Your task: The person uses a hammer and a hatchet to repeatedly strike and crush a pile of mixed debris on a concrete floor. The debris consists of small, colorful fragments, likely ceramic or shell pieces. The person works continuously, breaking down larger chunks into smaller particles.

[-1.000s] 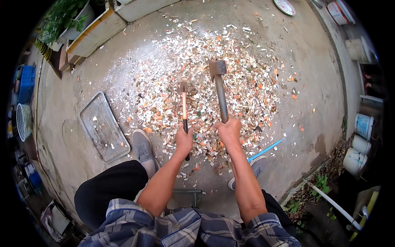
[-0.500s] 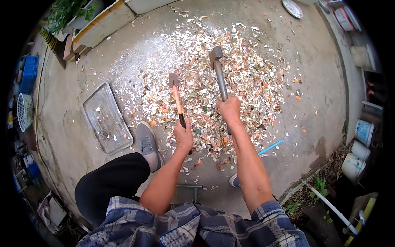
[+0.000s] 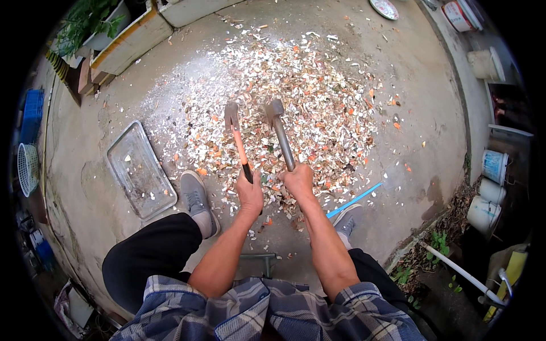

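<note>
My left hand [image 3: 250, 194] is closed round the black grip of a claw hammer [image 3: 240, 149] with an orange shaft; its fork-shaped head hangs over the pile. In my right hand [image 3: 298, 179] is a hammer [image 3: 282, 141] with a long grey metal handle and a blunt dark head. Both heads point away from me, close side by side with a small gap. Beneath them spreads a wide heap of broken shell-like pieces [image 3: 318, 119], mostly white with orange, brown and a few green bits. Whether either head touches the pieces I cannot tell.
A shallow metal tray [image 3: 114, 170] with a few bits lies left of my left shoe [image 3: 196, 193]. A blue stick [image 3: 355, 200] lies by my right shoe. Planter boxes [image 3: 133, 37] stand far left, white buckets [image 3: 493, 165] along the right, a round plate [image 3: 384, 8] far back.
My right hand and its hammer have moved left and closer to me, bringing the two hammer heads nearer together. The left hammer has stayed nearly in place. The view has shifted slightly.
</note>
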`<control>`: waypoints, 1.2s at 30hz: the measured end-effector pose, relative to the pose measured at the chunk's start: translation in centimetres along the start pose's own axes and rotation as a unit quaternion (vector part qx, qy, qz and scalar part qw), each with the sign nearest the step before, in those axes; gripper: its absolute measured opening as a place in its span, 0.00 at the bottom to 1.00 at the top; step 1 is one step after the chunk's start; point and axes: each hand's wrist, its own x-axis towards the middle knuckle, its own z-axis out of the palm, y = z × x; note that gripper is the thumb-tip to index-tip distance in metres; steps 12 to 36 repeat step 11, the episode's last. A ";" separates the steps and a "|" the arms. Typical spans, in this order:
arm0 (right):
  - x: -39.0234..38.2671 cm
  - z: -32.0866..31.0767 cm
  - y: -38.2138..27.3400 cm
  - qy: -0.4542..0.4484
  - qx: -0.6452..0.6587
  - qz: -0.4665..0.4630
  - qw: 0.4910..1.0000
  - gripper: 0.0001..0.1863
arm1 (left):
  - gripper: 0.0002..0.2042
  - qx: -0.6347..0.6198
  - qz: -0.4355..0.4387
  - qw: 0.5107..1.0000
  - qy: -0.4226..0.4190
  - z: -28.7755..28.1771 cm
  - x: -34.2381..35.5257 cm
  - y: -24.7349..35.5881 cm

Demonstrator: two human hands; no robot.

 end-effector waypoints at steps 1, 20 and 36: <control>-0.7 -0.1 -0.4 0.010 0.013 -0.009 1.000 0.11 | 0.11 0.043 -0.006 0.999 -0.022 -0.1 0.1 -1.9; -4.4 -0.1 5.1 0.095 0.040 0.093 0.990 0.12 | 0.13 0.104 -0.008 0.990 -0.096 0.1 -2.2 -0.1; -4.4 -0.1 5.1 0.095 0.040 0.093 0.990 0.12 | 0.13 0.104 -0.008 0.990 -0.096 0.1 -2.2 -0.1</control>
